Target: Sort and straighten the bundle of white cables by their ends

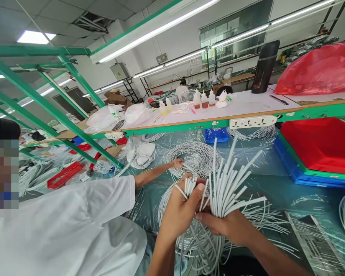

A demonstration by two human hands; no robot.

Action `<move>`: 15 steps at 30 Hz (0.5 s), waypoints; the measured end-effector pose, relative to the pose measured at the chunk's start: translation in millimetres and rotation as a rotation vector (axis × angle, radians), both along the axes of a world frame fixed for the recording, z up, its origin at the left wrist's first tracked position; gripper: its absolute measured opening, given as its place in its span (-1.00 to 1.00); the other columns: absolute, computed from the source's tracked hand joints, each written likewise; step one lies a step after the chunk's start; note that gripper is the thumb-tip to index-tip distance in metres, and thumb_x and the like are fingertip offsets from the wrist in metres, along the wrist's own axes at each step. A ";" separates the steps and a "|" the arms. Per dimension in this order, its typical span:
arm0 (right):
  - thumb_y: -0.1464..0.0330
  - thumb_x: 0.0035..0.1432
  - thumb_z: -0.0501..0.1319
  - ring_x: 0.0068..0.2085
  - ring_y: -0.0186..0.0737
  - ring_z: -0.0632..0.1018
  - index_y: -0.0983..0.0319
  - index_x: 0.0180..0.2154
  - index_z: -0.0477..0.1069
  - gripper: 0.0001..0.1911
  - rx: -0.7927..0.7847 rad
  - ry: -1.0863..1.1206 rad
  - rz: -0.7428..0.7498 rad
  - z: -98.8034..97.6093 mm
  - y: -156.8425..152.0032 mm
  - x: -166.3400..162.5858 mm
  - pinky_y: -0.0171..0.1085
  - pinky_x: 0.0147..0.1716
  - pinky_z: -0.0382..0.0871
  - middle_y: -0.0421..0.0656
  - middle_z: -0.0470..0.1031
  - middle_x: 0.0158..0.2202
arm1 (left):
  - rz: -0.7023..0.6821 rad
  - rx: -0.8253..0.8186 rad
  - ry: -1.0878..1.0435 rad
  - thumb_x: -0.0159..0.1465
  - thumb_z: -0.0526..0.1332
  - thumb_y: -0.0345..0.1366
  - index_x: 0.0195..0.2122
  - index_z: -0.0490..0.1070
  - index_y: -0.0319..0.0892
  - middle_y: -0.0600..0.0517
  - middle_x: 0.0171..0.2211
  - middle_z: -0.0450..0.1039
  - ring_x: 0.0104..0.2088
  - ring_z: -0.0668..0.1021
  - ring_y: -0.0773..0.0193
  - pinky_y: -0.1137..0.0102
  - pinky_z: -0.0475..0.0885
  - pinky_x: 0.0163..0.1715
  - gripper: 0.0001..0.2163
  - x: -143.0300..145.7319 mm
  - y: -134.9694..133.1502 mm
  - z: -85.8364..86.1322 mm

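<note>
My left hand (180, 205) is closed round a small bunch of white cables (190, 184), their cut ends sticking up past the thumb. Close beside it, my right hand (222, 226) grips a larger bundle of white cables (228, 184) whose ends fan upward and to the right. A few strands stand between the two hands. Below them hangs a looped mass of white cable (202, 245), and loose cable ends (264, 218) spread out to the right on the bench.
A co-worker in a white shirt (74, 222) reaches in from the left, one hand (177, 163) on a coil of white cable (198, 153). Stacked red, green and blue trays (313, 149) stand right. A shelf (172, 123) with bottles (204, 101) and a power strip (253, 122) crosses behind.
</note>
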State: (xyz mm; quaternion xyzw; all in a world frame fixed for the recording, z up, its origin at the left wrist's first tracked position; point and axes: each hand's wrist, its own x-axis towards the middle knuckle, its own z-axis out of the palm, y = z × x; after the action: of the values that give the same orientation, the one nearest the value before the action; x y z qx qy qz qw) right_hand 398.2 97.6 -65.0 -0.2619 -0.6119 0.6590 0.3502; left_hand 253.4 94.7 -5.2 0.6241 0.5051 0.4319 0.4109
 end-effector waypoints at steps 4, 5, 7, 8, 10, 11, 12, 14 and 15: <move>0.20 0.22 0.21 -0.62 -0.39 0.21 0.20 -0.52 0.23 -0.66 -0.024 -0.040 0.088 9.1 3.0 6.9 -0.35 -0.59 0.12 -0.33 0.14 -0.66 | -0.117 -0.035 0.083 0.33 0.20 -0.11 -0.35 0.37 -0.19 0.09 -0.43 0.31 -0.40 0.38 0.32 0.41 0.28 -0.35 -0.76 -5.2 -1.7 4.3; 0.20 0.23 0.18 -0.61 -0.38 0.23 0.21 -0.55 0.24 -0.64 -0.024 -0.057 0.118 10.8 3.3 8.6 -0.35 -0.58 0.13 -0.31 0.18 -0.66 | -0.131 -0.058 0.078 0.31 0.23 -0.11 -0.35 0.36 -0.19 0.10 -0.45 0.30 -0.41 0.37 0.32 0.41 0.27 -0.36 -0.76 -6.3 -1.9 4.1; 0.20 0.27 0.14 -0.60 -0.37 0.26 0.23 -0.57 0.25 -0.61 -0.018 -0.092 0.174 12.2 3.3 11.2 -0.35 -0.58 0.13 -0.27 0.22 -0.65 | -0.188 -0.120 0.033 0.26 0.29 -0.13 -0.33 0.37 -0.20 0.10 -0.43 0.32 -0.40 0.37 0.32 0.41 0.27 -0.36 -0.77 -7.4 -2.1 2.9; 0.20 0.27 0.13 -0.59 -0.37 0.26 0.23 -0.57 0.26 -0.60 -0.019 -0.107 0.197 11.8 3.1 12.2 -0.36 -0.58 0.13 -0.26 0.24 -0.65 | -0.232 -0.155 0.002 0.23 0.33 -0.15 -0.32 0.38 -0.20 0.08 -0.41 0.33 -0.39 0.37 0.31 0.41 0.27 -0.36 -0.77 -7.4 -2.1 2.5; 0.17 0.27 0.13 -0.59 -0.38 0.25 0.23 -0.55 0.28 -0.61 -0.038 -0.115 0.221 9.5 2.4 13.3 -0.37 -0.59 0.12 -0.27 0.24 -0.65 | -0.315 -0.224 -0.068 0.17 0.38 -0.17 -0.31 0.39 -0.21 0.06 -0.38 0.36 -0.38 0.39 0.30 0.41 0.28 -0.37 -0.75 -6.7 -1.5 2.4; 0.16 0.26 0.14 -0.60 -0.39 0.24 0.23 -0.56 0.27 -0.59 -0.054 -0.109 0.225 7.7 2.1 13.4 -0.37 -0.59 0.11 -0.27 0.23 -0.65 | -0.344 -0.256 -0.099 0.15 0.40 -0.18 -0.31 0.39 -0.21 0.07 -0.40 0.35 -0.39 0.38 0.31 0.42 0.27 -0.39 -0.74 -6.0 -0.9 2.7; 0.14 0.25 0.15 -0.60 -0.39 0.23 0.22 -0.59 0.24 -0.56 -0.068 -0.101 0.231 5.7 1.9 13.2 -0.37 -0.59 0.10 -0.27 0.22 -0.65 | -0.363 -0.281 -0.123 0.13 0.41 -0.19 -0.32 0.38 -0.21 0.09 -0.43 0.33 -0.43 0.36 0.33 0.43 0.25 -0.42 -0.73 -5.3 0.0 3.1; 0.11 0.24 0.17 -0.61 -0.40 0.21 0.21 -0.63 0.20 -0.52 -0.087 -0.076 0.238 1.6 1.8 12.7 -0.35 -0.59 0.08 -0.28 0.19 -0.67 | -0.386 -0.301 -0.153 0.13 0.41 -0.19 -0.32 0.38 -0.22 0.12 -0.46 0.29 -0.46 0.32 0.36 0.45 0.23 -0.45 -0.73 -4.3 2.2 3.6; 0.10 0.23 0.17 -0.62 -0.40 0.20 0.21 -0.64 0.19 -0.51 -0.098 -0.062 0.238 -0.4 1.8 12.4 -0.35 -0.59 0.07 -0.29 0.18 -0.68 | -0.401 -0.288 -0.156 0.15 0.40 -0.19 -0.31 0.38 -0.22 0.12 -0.45 0.30 -0.45 0.32 0.36 0.45 0.24 -0.43 -0.74 -4.1 3.4 3.3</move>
State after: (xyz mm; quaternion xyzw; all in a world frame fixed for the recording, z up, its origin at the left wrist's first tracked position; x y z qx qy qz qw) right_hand 410.7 99.4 -65.4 -0.2242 -0.6163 0.7167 0.2372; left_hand 249.2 98.1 -1.9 0.6116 0.3945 0.3123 0.6106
